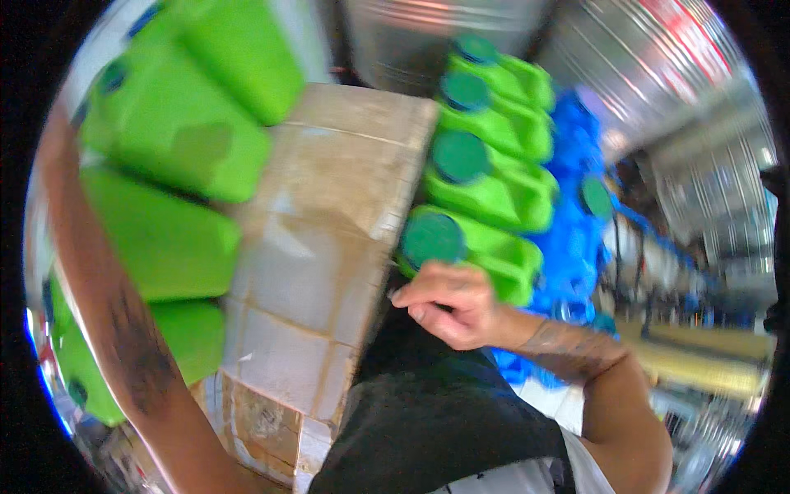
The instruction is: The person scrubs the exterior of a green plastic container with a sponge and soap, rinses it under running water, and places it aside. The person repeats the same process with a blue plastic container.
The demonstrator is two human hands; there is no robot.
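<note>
My right hand (451,305) is held over my dark apron (444,387), fingers curled and closed, and I see nothing in them. Just beyond it is the round dark green cap (433,239) of the nearest bright green jerrycan (504,262); whether they touch I cannot tell. Several such jerrycans stand in a row leading away from me. On the left my forearm (123,305) reaches up along the rim of the picture, beside several larger bright green containers (173,123) with dark caps. The hand at its end is out of sight.
A stained, tiled ledge (296,255) runs between the two green groups. Blue containers (572,222) stand right of the jerrycan row. Large ribbed metal drums (444,37) stand behind, with more at the far right. A yellowish roll or bar (691,358) lies at the right.
</note>
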